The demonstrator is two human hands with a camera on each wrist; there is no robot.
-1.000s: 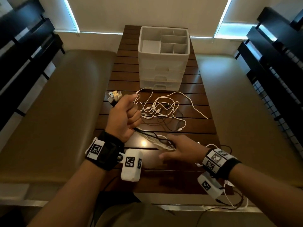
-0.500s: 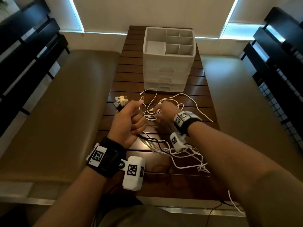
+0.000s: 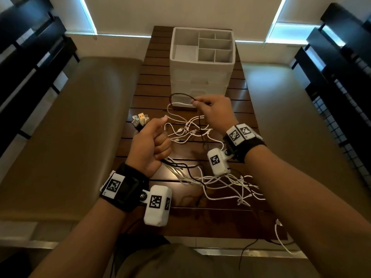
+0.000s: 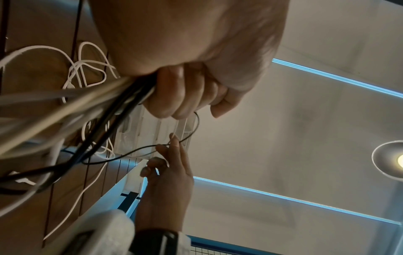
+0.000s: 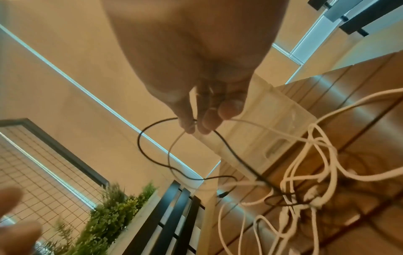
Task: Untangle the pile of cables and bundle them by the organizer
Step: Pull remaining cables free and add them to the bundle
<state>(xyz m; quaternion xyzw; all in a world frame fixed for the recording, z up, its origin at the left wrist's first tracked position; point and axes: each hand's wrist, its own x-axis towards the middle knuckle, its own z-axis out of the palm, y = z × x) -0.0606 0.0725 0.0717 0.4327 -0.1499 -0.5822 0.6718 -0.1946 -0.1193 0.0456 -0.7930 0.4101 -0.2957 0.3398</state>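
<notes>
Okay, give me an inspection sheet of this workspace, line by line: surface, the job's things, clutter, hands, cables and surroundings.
Surface: dark slatted wooden table.
Job's things: white organizer at the far end, top compartments look empty; tangled white cables lying in front of it.
Clutter: nothing seen.
Hands: left hand grips a bundle of cables, USB plugs sticking out above the fist; right hand pinches a black cable and a white strand, lifted in loops.
Cables: more white cables trail from the left fist toward the near edge.
Surroundings: padded benches either side, dark slatted chairs beyond.
</notes>
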